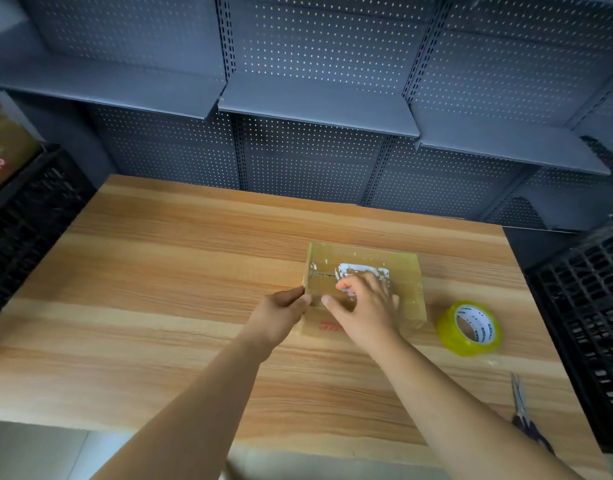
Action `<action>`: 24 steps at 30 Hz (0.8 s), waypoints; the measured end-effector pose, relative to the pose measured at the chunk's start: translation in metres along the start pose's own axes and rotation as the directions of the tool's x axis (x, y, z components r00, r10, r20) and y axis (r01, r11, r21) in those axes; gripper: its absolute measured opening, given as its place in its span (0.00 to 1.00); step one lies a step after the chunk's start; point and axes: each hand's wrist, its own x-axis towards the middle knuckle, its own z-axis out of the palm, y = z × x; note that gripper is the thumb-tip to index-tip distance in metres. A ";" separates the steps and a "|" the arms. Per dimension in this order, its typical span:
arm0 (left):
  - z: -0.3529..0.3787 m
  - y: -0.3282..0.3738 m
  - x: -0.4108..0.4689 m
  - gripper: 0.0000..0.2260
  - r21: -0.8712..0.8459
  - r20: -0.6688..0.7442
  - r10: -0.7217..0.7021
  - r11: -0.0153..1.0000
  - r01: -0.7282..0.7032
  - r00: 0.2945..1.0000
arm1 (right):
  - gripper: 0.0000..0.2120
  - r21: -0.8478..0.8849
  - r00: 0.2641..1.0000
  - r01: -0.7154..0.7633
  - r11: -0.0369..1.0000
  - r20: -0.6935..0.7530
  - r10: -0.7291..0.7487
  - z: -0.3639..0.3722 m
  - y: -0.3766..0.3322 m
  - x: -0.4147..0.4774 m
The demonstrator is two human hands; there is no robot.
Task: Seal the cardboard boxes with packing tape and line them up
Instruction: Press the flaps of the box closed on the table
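I see one cardboard box [400, 270] on the table [159, 271], right of centre and a little toward the far edge. Its top flaps are down and glossy clear tape covers the lid. A torn white label patch [364, 271] shows on the top, just beyond my fingers.

My right hand [365, 308] lies flat on the lid, palm down. Its fingers are spread and relaxed, pressing on the near half and clasping nothing. My left hand [281, 310] is against the left side wall of the box, with the thumb up at the top edge. Its fingers are tucked out of sight beneath the hand, so I cannot tell whether they grip the box or only brace it. The box sits between the two hands, touching both.

A tape roll [469, 329] stands tilted just to the right of the box, apart from it. Scissors [521, 410] lie near the table's right edge, closer to me. A black crate [589, 306] flanks the table on the right and another crate [31, 216] on the left. Grey pegboard shelving [315, 98] stands behind.
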 end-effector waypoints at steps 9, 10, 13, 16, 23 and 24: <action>-0.015 -0.015 0.015 0.17 0.607 0.142 0.483 0.647 -0.461 0.864 | 0.11 0.032 0.893 0.387 0.921 -0.263 -0.366 0.025 0.018 -0.007; -0.016 -0.016 0.016 0.19 0.639 0.169 0.515 0.592 -0.491 0.841 | 0.11 0.059 0.884 0.416 0.908 -0.260 -0.388 0.025 0.023 -0.005; -0.017 -0.017 0.019 0.18 0.728 0.251 0.641 0.369 -0.578 0.726 | 0.12 0.044 0.849 0.503 0.863 -0.214 -0.484 0.019 0.039 -0.001; -0.008 -0.012 0.020 0.12 0.800 0.319 0.693 0.169 -0.576 0.647 | 0.12 -0.002 0.848 0.502 0.865 -0.197 -0.492 0.012 0.049 -0.003; 0.014 -0.007 0.027 0.22 0.829 0.333 0.673 0.125 -0.545 0.660 | 0.16 0.201 0.924 0.377 0.904 -0.149 -0.352 0.009 0.058 -0.022; 0.019 -0.007 0.022 0.23 0.852 0.330 0.677 0.087 -0.517 0.658 | 0.16 0.216 0.922 0.386 0.897 -0.128 -0.366 0.009 0.063 -0.022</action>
